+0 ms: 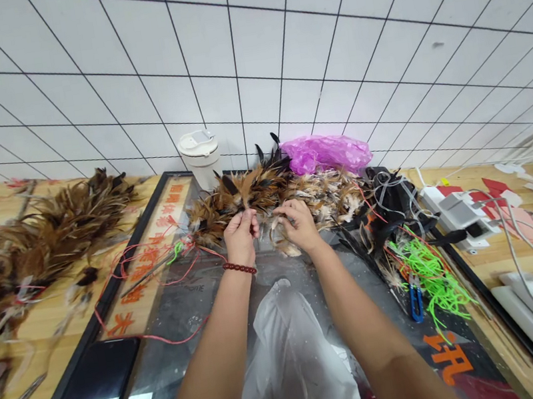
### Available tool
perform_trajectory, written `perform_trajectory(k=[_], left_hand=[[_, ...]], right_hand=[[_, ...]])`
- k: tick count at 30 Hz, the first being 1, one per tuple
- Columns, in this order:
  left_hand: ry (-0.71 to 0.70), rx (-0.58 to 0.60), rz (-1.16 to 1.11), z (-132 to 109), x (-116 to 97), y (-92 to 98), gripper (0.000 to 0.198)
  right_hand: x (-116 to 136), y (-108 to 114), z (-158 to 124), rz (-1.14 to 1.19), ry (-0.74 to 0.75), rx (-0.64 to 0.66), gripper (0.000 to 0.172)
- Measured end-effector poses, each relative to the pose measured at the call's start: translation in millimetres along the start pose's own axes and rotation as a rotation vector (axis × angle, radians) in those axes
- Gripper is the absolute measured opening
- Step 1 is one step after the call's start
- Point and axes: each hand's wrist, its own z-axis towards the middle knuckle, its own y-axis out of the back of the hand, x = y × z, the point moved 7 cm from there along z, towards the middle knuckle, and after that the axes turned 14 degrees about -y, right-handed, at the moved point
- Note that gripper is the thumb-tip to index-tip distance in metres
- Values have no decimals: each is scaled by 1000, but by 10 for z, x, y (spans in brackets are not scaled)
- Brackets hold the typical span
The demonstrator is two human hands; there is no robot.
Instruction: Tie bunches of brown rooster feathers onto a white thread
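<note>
My left hand (241, 236), with a dark red bead bracelet (240, 268) at the wrist, is closed in a pinch on a brown feather (243, 189) that points up. To its right, my right hand (301, 222) has its thumb and fingers bent toward each other; what lies between them is too small to make out. Pale feather wisps (284, 245) show just below its thumb. Beyond both hands lies a heap of brown feathers (212, 211), with a paler heap of feathers (334, 195) to the right.
A white lidded cup (202, 159) and a pink plastic bag (327, 151) stand by the tiled wall. At right are green strings (426, 268), blue snips (416, 300) and a white power adapter (459, 216). A phone (101, 387) and feather bundles (54, 233) lie left.
</note>
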Motion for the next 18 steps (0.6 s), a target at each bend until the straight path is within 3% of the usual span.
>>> perform_trajectory(k=[4, 9, 15, 18], left_hand=[[-8, 19, 57, 1, 39, -2, 28], [-61, -12, 110, 7, 15, 26, 26], [-120, -82, 94, 25, -30, 72, 26], [-100, -69, 121, 26, -7, 71, 25]], right_hand=[[46, -116, -34, -222, 57, 110, 18], [93, -89, -25, -210, 58, 46, 21], [217, -359, -113, -377, 127, 224, 26], [212, -389, -116, -407, 97, 236, 17]])
